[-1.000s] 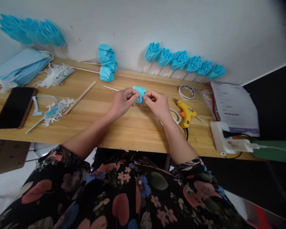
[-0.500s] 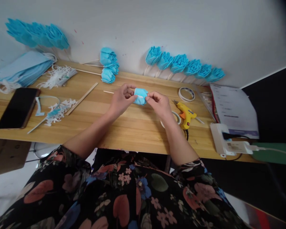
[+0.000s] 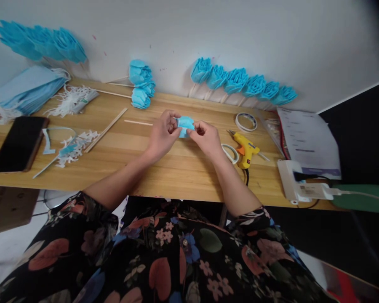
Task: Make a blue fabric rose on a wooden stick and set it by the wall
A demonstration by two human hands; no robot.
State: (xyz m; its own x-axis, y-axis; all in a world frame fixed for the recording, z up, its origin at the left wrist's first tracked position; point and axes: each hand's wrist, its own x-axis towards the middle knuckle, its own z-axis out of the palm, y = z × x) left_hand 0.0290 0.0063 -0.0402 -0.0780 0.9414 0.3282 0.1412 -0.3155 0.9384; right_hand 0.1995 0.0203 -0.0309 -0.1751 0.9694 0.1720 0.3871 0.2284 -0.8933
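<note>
Over the middle of the table I hold a small light-blue fabric flower (image 3: 185, 122) between both hands. A white strip crosses its side. My left hand (image 3: 164, 132) is closed, with thumb and fingers pinching its left edge. A thin wooden stick (image 3: 138, 123) pokes out to the left from behind this hand; where it meets the flower is hidden. My right hand (image 3: 206, 136) is closed on the flower's right side, thumb pressed near the white strip.
Finished blue flowers (image 3: 235, 81) lean on the wall. A yellow glue gun (image 3: 246, 149) and tape rolls (image 3: 246, 122) lie right, beside a power strip (image 3: 289, 179). Left are a phone (image 3: 19, 143), blue masks (image 3: 30, 90), white-fringed stick (image 3: 71, 149) and loose sticks (image 3: 107, 129).
My right thumb has moved left across the flower's front. More of the stick now shows left of my left hand. The camera view has shifted slightly.
</note>
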